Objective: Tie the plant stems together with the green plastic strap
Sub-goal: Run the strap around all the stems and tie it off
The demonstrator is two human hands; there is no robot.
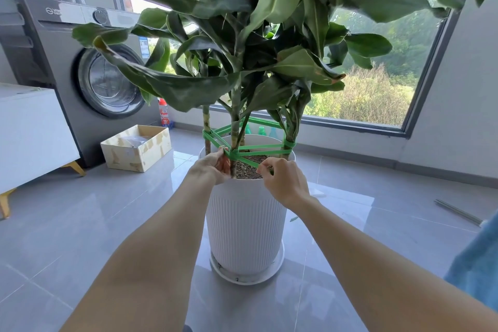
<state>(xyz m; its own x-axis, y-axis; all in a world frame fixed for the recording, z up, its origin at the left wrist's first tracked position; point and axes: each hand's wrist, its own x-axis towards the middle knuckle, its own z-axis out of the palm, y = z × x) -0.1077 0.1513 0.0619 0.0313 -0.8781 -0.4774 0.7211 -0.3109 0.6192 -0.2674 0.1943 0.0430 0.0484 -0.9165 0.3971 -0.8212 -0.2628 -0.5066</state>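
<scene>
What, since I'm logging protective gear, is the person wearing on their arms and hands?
Nothing shows: the left hand and right hand are ungloved, no rings visible; the left forearm and right forearm are bare, without sleeves, watch or bracelet. Blue cloth at the picture's lower right edge may be clothing.

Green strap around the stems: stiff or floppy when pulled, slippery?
Probably floppy, not stiff: the green strap wraps tightly around the stems, straight only where pulled taut. Likely light: the right hand merely pinches it.
</scene>
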